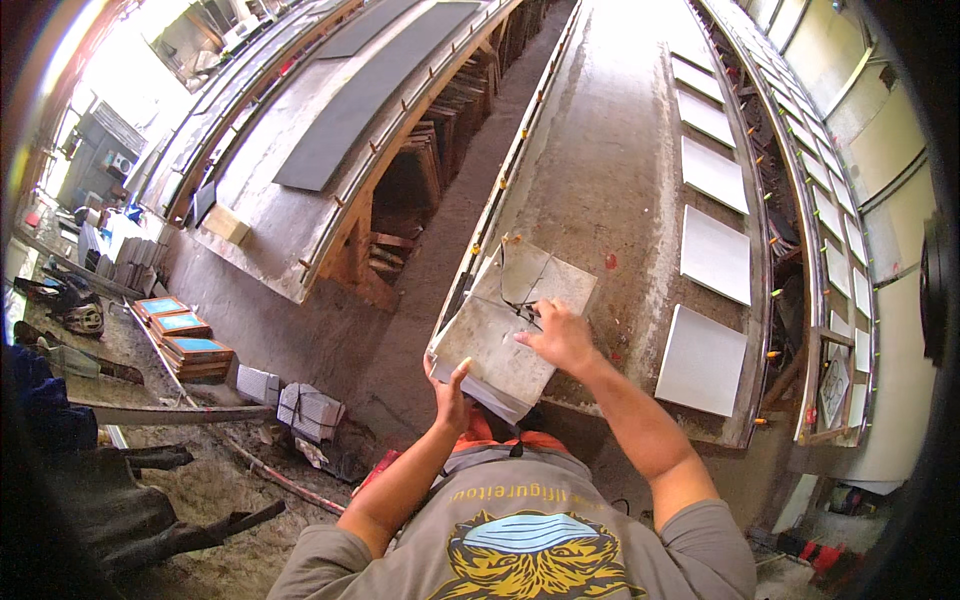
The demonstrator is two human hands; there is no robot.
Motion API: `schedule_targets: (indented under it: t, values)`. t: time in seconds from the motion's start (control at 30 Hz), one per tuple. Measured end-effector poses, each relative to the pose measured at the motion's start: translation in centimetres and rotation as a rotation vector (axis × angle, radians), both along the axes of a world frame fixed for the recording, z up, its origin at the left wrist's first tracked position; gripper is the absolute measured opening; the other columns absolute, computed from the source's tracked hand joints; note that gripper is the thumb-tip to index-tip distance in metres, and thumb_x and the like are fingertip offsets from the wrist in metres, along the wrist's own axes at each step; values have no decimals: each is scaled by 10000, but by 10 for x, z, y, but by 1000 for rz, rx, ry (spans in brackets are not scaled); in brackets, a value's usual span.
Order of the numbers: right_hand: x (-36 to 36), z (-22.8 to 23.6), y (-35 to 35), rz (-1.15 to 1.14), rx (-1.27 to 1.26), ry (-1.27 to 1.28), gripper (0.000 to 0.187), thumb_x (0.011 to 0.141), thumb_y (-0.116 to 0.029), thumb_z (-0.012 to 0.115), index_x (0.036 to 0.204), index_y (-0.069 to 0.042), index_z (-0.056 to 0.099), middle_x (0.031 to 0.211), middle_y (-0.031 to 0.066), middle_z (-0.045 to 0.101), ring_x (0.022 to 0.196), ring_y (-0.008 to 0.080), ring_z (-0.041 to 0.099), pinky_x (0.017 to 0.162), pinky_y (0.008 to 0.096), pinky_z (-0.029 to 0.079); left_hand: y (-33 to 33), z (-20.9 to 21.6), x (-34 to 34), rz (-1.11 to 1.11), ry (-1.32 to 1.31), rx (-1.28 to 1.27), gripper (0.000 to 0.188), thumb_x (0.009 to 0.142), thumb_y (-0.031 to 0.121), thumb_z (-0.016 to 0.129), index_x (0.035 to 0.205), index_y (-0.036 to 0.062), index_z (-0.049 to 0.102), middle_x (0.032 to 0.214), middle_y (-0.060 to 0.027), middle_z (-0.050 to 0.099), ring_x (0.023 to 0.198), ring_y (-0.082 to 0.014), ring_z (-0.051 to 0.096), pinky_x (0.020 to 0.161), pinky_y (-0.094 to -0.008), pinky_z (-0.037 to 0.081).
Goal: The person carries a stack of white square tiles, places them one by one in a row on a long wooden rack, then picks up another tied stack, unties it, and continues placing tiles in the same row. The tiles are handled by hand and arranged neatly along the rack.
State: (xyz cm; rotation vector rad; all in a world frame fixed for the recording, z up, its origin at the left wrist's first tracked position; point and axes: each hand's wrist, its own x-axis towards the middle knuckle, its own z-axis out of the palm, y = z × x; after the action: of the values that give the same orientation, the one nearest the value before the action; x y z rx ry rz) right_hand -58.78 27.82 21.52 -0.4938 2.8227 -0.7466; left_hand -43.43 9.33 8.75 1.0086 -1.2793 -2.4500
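Observation:
A stack of white sheets under a stained off-white top board [492, 352] lies tilted across the near left end of a long table. Dark cord [514, 306] crosses the board, with loops and loose ends at its middle. My left hand [449, 394] grips the stack's near left edge, thumb above and the other fingers partly hidden below. Over the board, my right hand [562, 338] closes its thumb and fingers around the cord near the crossing. The stack's near edge meets my body.
The long table [590, 200] carries a row of white panels [701, 360] on its right side. Another table [270, 230] with dark sheets stands left, beyond an aisle. Blue-topped wooden frames [195, 345] and a tied bundle [310, 411] lie on the floor at lower left.

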Motion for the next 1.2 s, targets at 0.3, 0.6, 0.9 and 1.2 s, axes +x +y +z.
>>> schedule_targets:
  t: [0.3,0.6,0.9,1.2]
  values:
    - [-22,47,70,90,-505,-176,382,954,-376,726,947,6,724,691,84,634,656,192,610,620,366,483,8,14,6,48,-32,88,1071,834,246,790,1622,303,67,1524,-136,339,1391,-373,403,1074,-623,442]
    - [-40,51,224,-841,-1029,70,487,1059,-401,600,674,-190,390,572,-76,299,463,48,253,427,266,176,18,6,-1,93,3,43,974,958,431,750,1639,313,63,1647,-83,252,1466,-346,342,1143,-594,370]
    - [8,54,232,-712,-1149,-11,542,1040,-494,610,667,-189,360,582,-73,309,481,51,248,447,266,172,48,-17,13,143,221,60,916,923,305,653,1658,368,109,1650,-76,276,1475,-346,343,1174,-553,339]
    - [46,109,205,-406,-1428,49,583,999,-503,673,655,-150,363,580,-46,315,513,73,289,468,275,194,49,-7,3,124,168,64,1036,782,278,776,1639,212,197,1575,-103,352,1438,-317,350,1145,-462,333]
